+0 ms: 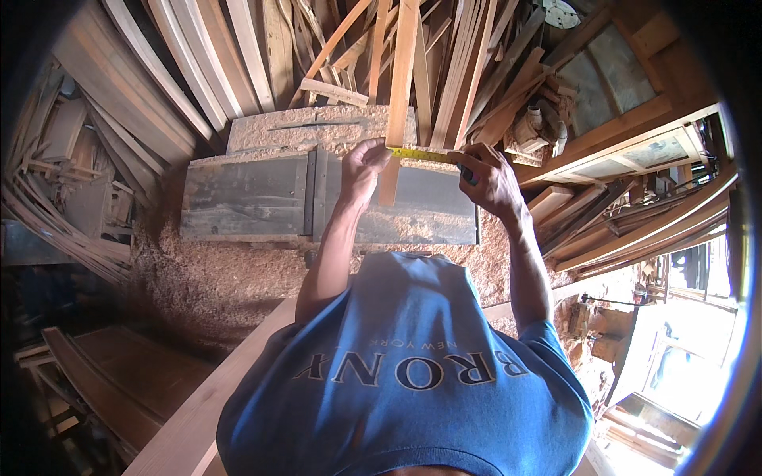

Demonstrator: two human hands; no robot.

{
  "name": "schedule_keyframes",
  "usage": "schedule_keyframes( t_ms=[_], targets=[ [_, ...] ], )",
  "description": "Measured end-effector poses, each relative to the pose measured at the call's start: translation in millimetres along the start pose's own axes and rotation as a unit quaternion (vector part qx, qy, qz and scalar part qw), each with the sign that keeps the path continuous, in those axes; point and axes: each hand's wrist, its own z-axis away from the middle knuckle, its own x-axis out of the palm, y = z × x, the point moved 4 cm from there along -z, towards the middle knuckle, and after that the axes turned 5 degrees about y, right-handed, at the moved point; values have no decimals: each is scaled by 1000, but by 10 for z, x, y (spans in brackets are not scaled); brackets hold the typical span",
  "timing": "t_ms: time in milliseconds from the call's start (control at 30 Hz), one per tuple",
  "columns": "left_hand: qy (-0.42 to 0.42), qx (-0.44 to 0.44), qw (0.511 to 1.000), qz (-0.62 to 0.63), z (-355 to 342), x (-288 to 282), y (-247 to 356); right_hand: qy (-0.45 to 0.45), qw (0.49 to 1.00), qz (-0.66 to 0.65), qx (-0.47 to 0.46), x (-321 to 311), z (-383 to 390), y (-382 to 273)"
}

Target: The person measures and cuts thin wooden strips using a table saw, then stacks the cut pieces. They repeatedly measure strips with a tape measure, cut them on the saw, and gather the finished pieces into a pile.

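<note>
A long narrow wooden board (398, 95) stands over a dark machine table (246, 198) dusted with sawdust. My left hand (363, 168) is closed at the board's left edge, gripping the free end of a yellow tape measure (425, 156) there. The extended blade runs level to the right across the board. My right hand (484, 176) grips the tape's case, which is mostly hidden by the fingers, just right of the board.
Planks and strips (182, 63) lean densely behind the machine and along both sides. Framed panels (603, 79) stand at upper right. Sawdust (198, 293) covers the floor. A pale beam (182, 428) runs diagonally at lower left beside me, and a curved dark panel (119, 381) lies beyond it.
</note>
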Motion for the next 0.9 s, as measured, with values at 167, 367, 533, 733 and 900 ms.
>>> schedule_keyframes(
  t_ms=[167, 367, 533, 733, 900],
  targets=[
    [-8, -4, 1000, 28, 13, 20, -3, 8, 1000, 11, -15, -30, -3, -17],
    [-77, -113, 984, 114, -95, -49, -21, 0, 1000, 12, -9, -19, 19, -20],
    [-132, -118, 981, 83, -204, -108, -1, -14, 1000, 11, 22, 43, 23, -14],
    [-137, -121, 979, 88, -233, -101, -11, 24, 1000, -15, 13, 70, -1, -24],
    [-139, -108, 981, 82, -228, -112, 19, 9, 1000, -14, 18, 92, 4, -26]
  ],
)
